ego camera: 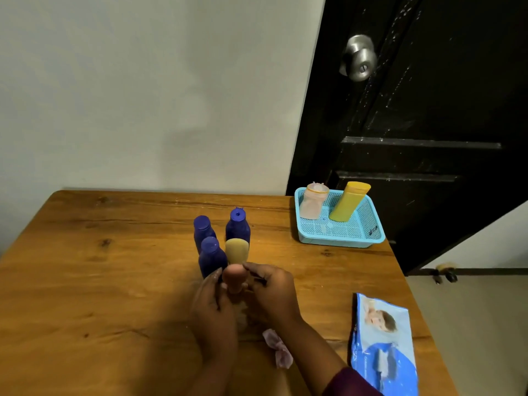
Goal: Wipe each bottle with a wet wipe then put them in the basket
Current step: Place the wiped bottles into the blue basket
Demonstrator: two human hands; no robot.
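Two hands at lower centre, left hand [213, 305] and right hand [275, 292], curl their fingers round one pink bottle [234, 277] on the table [85, 281].

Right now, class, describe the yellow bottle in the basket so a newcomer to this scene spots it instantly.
On the wooden table, at its far right corner by the black door, sits a light-blue basket holding two bottles. It is the taller, solid yellow bottle on the right; its pale pink neighbour is translucent.

The pink bottle [234, 277] is half hidden, the wipe pack [384, 347] cropped.
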